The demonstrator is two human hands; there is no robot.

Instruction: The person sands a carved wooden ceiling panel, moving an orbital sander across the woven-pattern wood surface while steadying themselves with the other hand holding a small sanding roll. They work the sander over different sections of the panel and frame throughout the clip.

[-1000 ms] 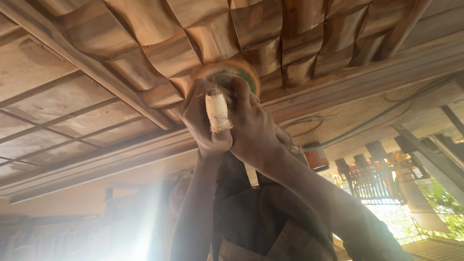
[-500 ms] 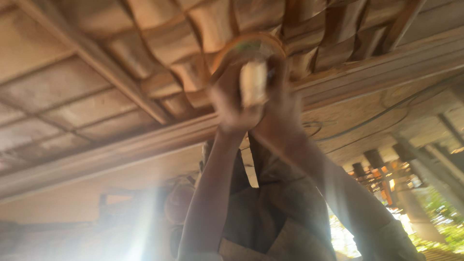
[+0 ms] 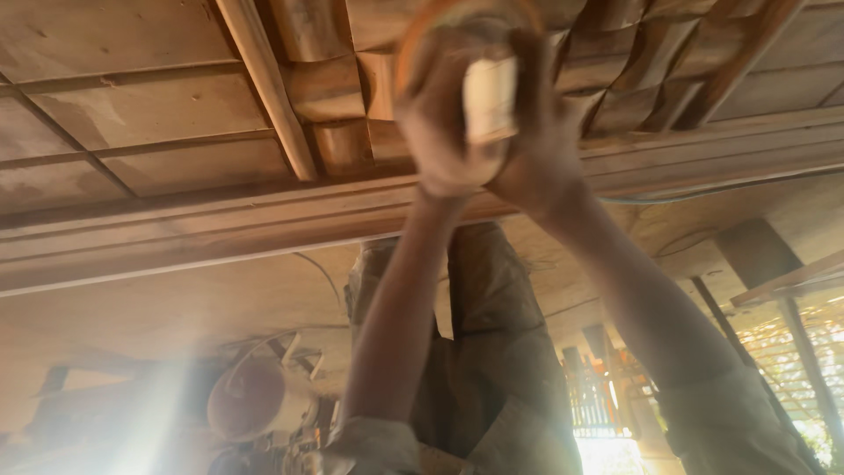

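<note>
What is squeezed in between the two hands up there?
In the head view, a pale, blocky tool handle sits between the left hand and right hand, both wrapped around it, just under the carved wooden panel.

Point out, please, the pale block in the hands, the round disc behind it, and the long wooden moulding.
Pale block (image 3: 490, 98), head view, centre of its flat face.
Round disc (image 3: 413, 40), head view, its orange left rim.
Wooden moulding (image 3: 176, 233), head view, its ridged left stretch.
</note>
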